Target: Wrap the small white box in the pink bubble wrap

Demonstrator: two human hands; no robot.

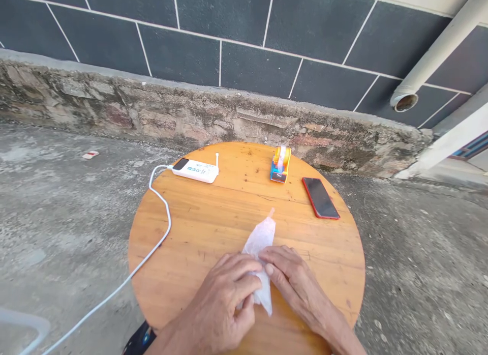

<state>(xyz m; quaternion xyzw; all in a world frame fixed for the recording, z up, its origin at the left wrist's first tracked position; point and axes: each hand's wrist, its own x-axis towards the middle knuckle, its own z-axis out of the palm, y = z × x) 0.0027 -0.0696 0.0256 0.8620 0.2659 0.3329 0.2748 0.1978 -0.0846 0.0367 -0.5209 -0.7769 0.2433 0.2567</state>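
Note:
A narrow, crumpled white tissue-like wrap [262,235] lies near the front of the round wooden table, with a thin pinkish tip [271,212] sticking out at its far end. My left hand [229,296] is closed on its left side, fingers curled over it and the thumb low. From the right, the bent fingers and thumb of my right hand [292,278] press together on its middle. Both hands nearly meet over the wrap. What is inside it, if anything, is hidden.
On the round wooden table [213,212] lie a white power-bank-like device [196,170] with a white cable [168,212] trailing left, an orange-and-blue tape dispenser [280,164], and a red-edged phone [321,198]. A stone-based, dark tiled wall [251,65] stands behind.

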